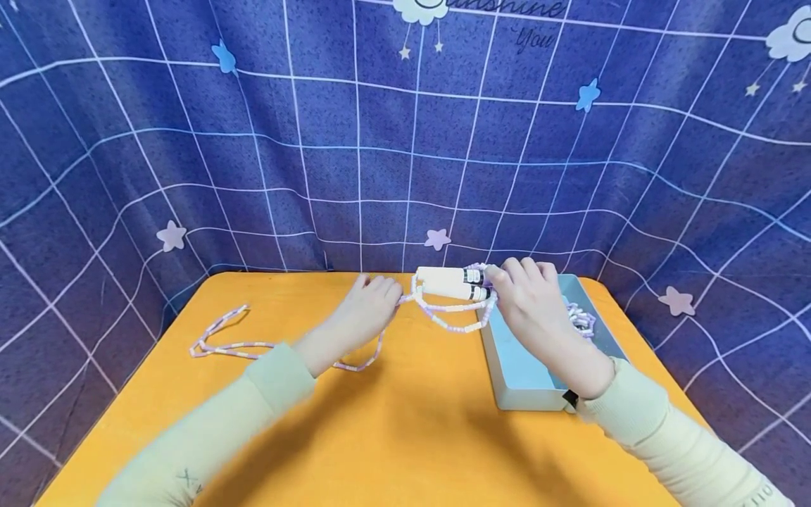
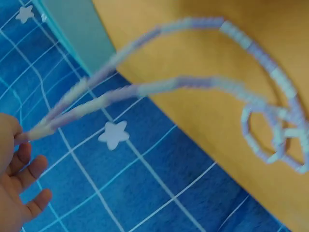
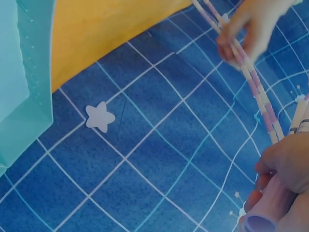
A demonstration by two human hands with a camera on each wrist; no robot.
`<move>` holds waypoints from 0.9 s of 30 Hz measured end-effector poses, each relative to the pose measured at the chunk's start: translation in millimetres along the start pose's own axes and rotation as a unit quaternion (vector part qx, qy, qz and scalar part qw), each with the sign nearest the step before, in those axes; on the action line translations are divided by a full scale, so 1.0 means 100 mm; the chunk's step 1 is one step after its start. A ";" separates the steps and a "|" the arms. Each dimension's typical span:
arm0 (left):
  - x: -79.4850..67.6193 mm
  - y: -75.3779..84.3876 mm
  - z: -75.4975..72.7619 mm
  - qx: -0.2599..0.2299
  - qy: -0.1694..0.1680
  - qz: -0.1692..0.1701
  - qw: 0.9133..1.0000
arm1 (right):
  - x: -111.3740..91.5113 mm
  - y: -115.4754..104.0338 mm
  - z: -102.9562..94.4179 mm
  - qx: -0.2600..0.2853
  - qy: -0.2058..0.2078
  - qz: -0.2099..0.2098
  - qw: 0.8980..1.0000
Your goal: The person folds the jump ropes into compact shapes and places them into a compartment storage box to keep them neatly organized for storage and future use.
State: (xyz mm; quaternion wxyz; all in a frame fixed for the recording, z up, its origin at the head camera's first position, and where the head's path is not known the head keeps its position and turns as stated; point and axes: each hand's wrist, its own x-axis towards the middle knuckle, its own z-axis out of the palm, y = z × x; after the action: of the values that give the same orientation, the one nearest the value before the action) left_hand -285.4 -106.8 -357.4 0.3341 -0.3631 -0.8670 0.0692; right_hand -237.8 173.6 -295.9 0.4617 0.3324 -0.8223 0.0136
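Note:
A beaded jump rope (image 1: 361,367) in white and lilac runs between the two hands. The left hand (image 1: 364,310) pinches its doubled cord; in the left wrist view, the thumb and index finger of that hand (image 2: 21,179) hold it while the other fingers stay loosely bent. Raised near the box, the right hand (image 1: 532,299) grips the rope's two handles (image 1: 443,283), pale with black ends, and some looped cord hangs there. In the right wrist view a hollow lilac handle end (image 3: 260,223) sticks out below this hand (image 3: 289,166). The rope's far end lies at the table's left.
A light blue box (image 1: 522,399) stands at the right of the orange table (image 1: 405,451), partly under the right forearm. Another bundle of beaded cord (image 1: 581,320) lies in it. Behind the table hangs a blue gridded curtain (image 1: 380,176) with stars.

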 end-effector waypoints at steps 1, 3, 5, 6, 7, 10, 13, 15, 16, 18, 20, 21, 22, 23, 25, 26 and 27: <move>-0.03 0.02 0.01 0.000 -0.010 -0.007 1.000 | 0.01 0.01 0.00 0.000 0.000 0.006 1.000; -0.09 0.05 0.03 0.003 -0.025 -0.017 1.000 | 0.02 0.02 0.00 -0.005 0.001 0.019 1.000; -0.14 0.09 0.03 0.006 -0.019 -0.016 1.000 | 0.03 0.04 0.01 -0.017 0.004 0.032 0.999; -0.17 0.11 0.03 0.010 -0.012 -0.012 1.000 | 0.03 0.04 0.01 -0.022 0.007 0.038 0.999; -0.19 0.14 0.03 0.016 -0.003 -0.004 1.000 | 0.04 0.05 0.02 -0.028 0.011 0.043 0.999; -0.24 0.22 0.03 0.038 0.021 0.028 0.999 | 0.05 0.06 0.06 -0.047 0.016 0.057 0.997; -0.27 0.30 0.01 0.065 0.036 0.061 0.995 | 0.07 0.07 0.09 -0.060 0.017 0.073 0.995; -0.28 0.36 -0.03 0.069 0.041 0.078 0.994 | 0.07 0.07 0.10 -0.064 0.014 0.085 0.994; -0.27 0.38 -0.06 0.069 0.044 0.085 0.993 | 0.07 0.07 0.12 -0.066 0.014 0.092 0.994; -0.26 0.43 -0.13 0.071 0.051 0.098 0.991 | 0.07 0.08 0.14 -0.067 0.015 0.103 0.992; -0.25 0.47 -0.21 0.076 0.061 0.113 0.989 | 0.07 0.09 0.16 -0.072 0.010 0.108 0.992; -0.23 0.49 -0.26 0.076 0.064 0.118 0.988 | 0.07 0.10 0.17 -0.077 0.009 0.108 0.991; -0.23 0.51 -0.30 0.076 0.066 0.124 0.987 | 0.06 0.11 0.18 -0.082 0.006 0.107 0.991; -0.22 0.53 -0.35 0.076 0.067 0.130 0.986 | 0.05 0.12 0.20 -0.087 0.002 0.106 0.991; -0.20 0.56 -0.45 0.074 0.069 0.140 0.985 | 0.02 0.13 0.24 -0.099 -0.002 0.099 0.990; -0.20 0.58 -0.49 0.073 0.071 0.145 0.984 | 0.00 0.13 0.27 -0.104 -0.002 0.095 0.990; -0.19 0.60 -0.53 0.073 0.073 0.150 0.983 | -0.02 0.12 0.30 -0.108 0.001 0.090 0.990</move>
State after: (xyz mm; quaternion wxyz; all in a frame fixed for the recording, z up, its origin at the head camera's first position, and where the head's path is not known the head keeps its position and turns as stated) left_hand -207.5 -82.6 -347.9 0.4076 -0.4679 -0.7687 0.1552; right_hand -266.2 174.6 -310.9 0.4927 0.2053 -0.8449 -0.0333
